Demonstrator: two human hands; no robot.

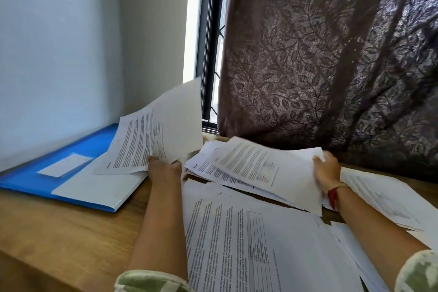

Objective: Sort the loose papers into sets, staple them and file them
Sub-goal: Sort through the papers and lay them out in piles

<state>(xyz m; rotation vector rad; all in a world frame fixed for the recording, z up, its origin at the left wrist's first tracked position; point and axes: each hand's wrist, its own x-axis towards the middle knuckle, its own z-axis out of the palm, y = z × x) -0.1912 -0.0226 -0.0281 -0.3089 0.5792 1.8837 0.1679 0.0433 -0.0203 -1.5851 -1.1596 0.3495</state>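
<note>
Printed white sheets lie scattered over the wooden desk (59,232). My left hand (164,169) grips the lower edge of a few printed sheets (156,135) and holds them tilted up above the desk. My right hand (328,169) holds the far edge of another printed sheet (267,168), lifted slightly off a loose heap of papers (213,173). A large printed page with a table (248,239) lies flat between my forearms. A blue plastic folder (47,173) with a white label lies at the left, a white sheet (99,187) resting on it.
More papers (384,194) spread to the right under my right forearm. A dark patterned curtain (331,54) hangs behind the desk, beside a window frame (208,42). A pale wall (59,54) bounds the left. The desk's front edge runs at lower left.
</note>
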